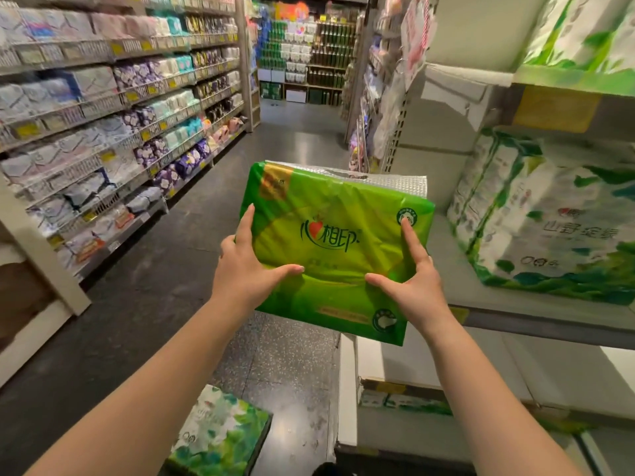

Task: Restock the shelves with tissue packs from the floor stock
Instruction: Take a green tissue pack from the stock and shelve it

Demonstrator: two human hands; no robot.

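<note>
In aisle, beside right-hand shelf (515,304): green tissue pack (336,249) held in air, gripped at edges by left hand (252,266) and right hand (412,273), not yet shelved. One pack (546,228) already shelved; floor pack (220,434) left.

Both bare forearms stretched forward and slightly converging, meeting at the green tissue pack (338,242). Left hand (245,269) clamped on the pack's left edge, forefinger straight up the side, thumb flat across its front. Right hand (414,283) mirrored on the pack's right side, forefinger raised, thumb pointing inward.
</note>
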